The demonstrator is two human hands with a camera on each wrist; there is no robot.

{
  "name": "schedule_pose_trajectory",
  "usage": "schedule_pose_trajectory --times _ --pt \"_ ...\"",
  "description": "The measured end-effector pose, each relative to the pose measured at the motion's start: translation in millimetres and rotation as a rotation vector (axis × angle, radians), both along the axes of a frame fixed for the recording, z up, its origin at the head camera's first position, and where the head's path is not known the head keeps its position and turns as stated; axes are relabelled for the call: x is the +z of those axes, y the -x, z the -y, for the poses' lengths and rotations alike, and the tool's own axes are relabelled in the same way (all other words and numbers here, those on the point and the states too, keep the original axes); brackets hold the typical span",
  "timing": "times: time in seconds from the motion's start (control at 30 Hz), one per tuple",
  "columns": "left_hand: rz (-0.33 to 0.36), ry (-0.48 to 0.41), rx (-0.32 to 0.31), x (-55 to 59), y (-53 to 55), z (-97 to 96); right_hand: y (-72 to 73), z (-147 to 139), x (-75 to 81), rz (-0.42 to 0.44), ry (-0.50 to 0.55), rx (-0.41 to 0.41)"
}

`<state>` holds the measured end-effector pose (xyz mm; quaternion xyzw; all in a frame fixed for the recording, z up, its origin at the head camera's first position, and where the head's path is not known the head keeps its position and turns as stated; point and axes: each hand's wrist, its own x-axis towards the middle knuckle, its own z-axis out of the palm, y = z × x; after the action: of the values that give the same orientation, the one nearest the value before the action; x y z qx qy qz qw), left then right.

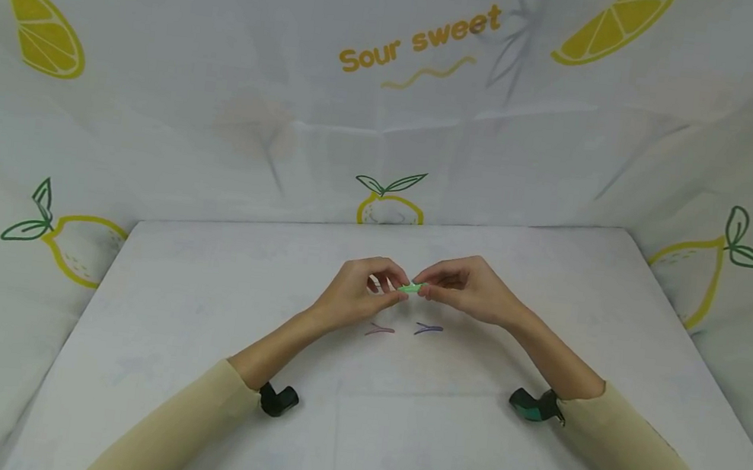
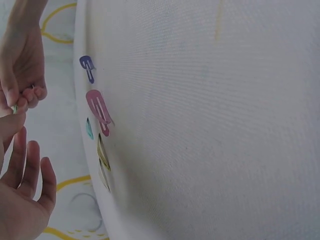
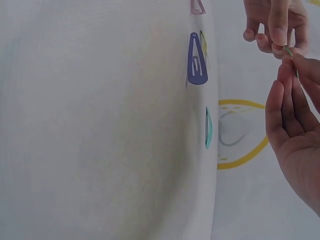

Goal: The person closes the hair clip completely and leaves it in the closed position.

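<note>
A small green hair clip (image 1: 411, 288) is held above the white table between both hands. My left hand (image 1: 362, 291) pinches one end between thumb and fingertips. At the other end, the thumb and fingers of my right hand (image 1: 474, 291) pinch it too. The fingers cover much of the clip. On the table just below the hands lie a pink snap hair clip (image 1: 380, 330) and, to its right, a purple snap hair clip (image 1: 429, 328). Both look sprung apart, forked at the left end.
In the left wrist view a teal clip (image 2: 89, 128) and a yellow clip (image 2: 102, 152) also lie on the table (image 2: 225, 125). Black wrist devices (image 1: 279, 401) stick out at both sleeves. A lemon-printed cloth (image 1: 226, 97) rises behind the table's far edge.
</note>
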<state>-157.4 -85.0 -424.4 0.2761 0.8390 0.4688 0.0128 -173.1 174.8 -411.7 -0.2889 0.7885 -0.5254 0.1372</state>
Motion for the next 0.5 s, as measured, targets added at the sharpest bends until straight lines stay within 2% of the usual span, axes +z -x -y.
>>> schedule_pose_trajectory --times 0.13,0.5 --pt "-0.013 -0.005 0.005 0.7 -0.5 -0.4 -0.6 0.4 1.0 -0.027 -0.029 -0.023" --pt "0.005 0.004 0.007 2.2 -1.2 -2.3 0.0 0.9 1.4 -0.041 -0.056 -0.047"
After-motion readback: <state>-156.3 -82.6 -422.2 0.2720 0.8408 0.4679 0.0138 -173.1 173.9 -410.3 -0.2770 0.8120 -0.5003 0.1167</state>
